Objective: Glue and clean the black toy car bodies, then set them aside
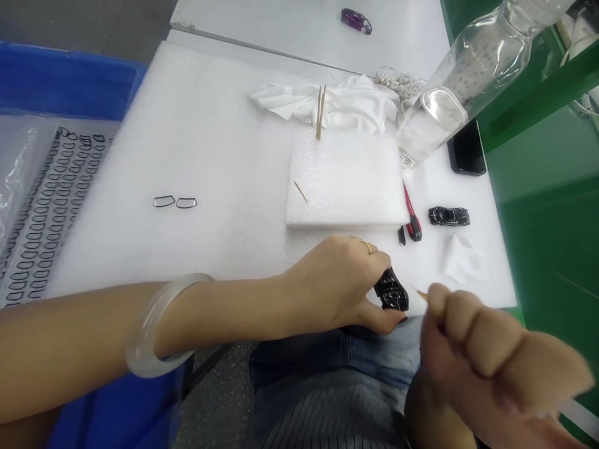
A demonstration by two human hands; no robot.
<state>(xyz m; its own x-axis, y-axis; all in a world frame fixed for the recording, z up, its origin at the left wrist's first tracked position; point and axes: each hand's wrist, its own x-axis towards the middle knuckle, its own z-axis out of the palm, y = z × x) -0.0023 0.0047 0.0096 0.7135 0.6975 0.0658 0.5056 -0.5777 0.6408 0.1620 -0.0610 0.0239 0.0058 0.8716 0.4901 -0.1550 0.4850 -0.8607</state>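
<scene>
My left hand (334, 284) is closed around a small black toy car (393, 290), held by its sides near the table's front edge. Just right of it, my right hand (486, 349) pinches a thin wooden toothpick (422, 295); its tip points at the car without touching it. The rest of the stick is hidden in my fingers. Another black toy car (448, 216) lies farther back on the right, beyond a white cloth (464, 258). Several toothpicks (321, 112) stand upright in a white foam block (346, 187), and a loose toothpick (301, 191) rests there too.
Two clear black-rimmed pieces (186, 203) lie on the foam sheet (224, 156). A red-handled tool (412, 215) sits beside the block. Behind are a crumpled cloth (346, 103), a water bottle (463, 81) and a phone (467, 148). Sheets of rimmed pieces (51, 212) sit at left.
</scene>
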